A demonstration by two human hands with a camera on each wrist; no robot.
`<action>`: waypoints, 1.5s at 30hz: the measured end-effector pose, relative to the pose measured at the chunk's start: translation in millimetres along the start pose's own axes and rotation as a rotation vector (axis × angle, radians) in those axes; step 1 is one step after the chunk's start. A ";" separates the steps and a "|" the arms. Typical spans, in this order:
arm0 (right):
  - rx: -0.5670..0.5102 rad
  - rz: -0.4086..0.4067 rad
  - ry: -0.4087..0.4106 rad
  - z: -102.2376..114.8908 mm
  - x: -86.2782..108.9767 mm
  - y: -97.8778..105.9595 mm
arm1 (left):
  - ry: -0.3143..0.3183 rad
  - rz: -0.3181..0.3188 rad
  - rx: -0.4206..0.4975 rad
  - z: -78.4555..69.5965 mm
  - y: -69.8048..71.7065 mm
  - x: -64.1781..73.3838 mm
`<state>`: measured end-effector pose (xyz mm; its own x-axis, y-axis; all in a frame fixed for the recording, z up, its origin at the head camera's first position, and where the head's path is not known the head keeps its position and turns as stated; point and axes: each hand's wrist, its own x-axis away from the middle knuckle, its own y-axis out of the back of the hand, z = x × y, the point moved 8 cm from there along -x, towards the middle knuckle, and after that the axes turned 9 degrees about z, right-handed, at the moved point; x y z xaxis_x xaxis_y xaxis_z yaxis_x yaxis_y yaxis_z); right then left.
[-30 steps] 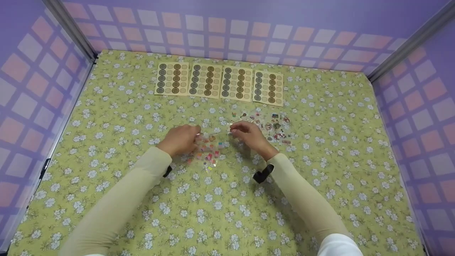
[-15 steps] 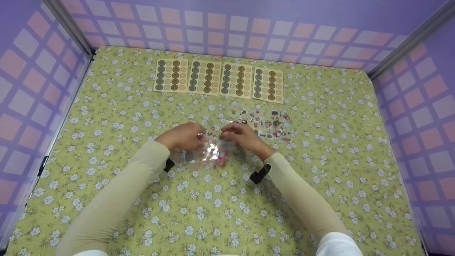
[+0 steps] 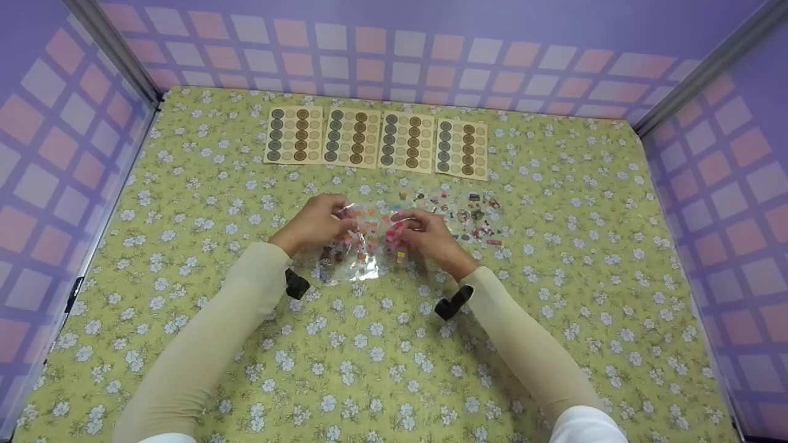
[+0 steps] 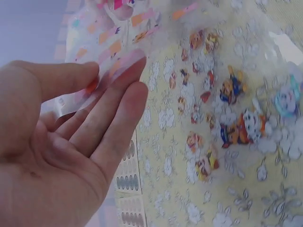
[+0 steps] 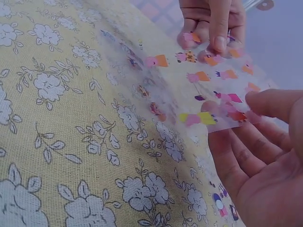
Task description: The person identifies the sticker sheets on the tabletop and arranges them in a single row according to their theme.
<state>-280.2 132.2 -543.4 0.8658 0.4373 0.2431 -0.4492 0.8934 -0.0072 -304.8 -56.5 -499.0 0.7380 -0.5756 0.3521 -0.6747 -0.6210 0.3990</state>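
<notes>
Between both hands is a clear sticker sheet with small pink and orange cartoon figures, lifted off the cloth. My left hand pinches its left edge between thumb and fingers. At the opposite edge, my right hand pinches it the same way, with the thumb on top in the right wrist view. Under the held sheet, another clear sheet with cartoon dog stickers shows on the cloth in the left wrist view; it is partly covered in the head view.
A further clear sheet of small mixed stickers lies just right of my right hand. Several cream sheets with rows of grey and brown circles stand in a row farther back. Purple checked walls enclose the flowered tablecloth.
The pink-and-orange sheet has come up and right, turned between the hands, and my right hand now grips it too. My left hand has shifted slightly away from me. The dog sheet now shows.
</notes>
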 end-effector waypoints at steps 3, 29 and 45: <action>-0.033 -0.031 0.021 1.1 0.6 3.5 | 0.011 -0.024 0.105 2.1 1.7 -0.2; -0.097 -0.056 0.088 29.9 11.0 27.6 | -0.094 -0.126 0.275 -9.2 -7.7 0.6; -0.057 -0.128 0.111 33.6 16.4 29.8 | -0.085 -0.162 0.445 -5.2 -8.8 -3.9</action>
<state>-286.8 162.6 -507.0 0.9356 0.3255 0.1368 -0.3234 0.9455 -0.0384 -301.8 -46.0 -499.5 0.8432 -0.4824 0.2372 -0.5038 -0.8631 0.0358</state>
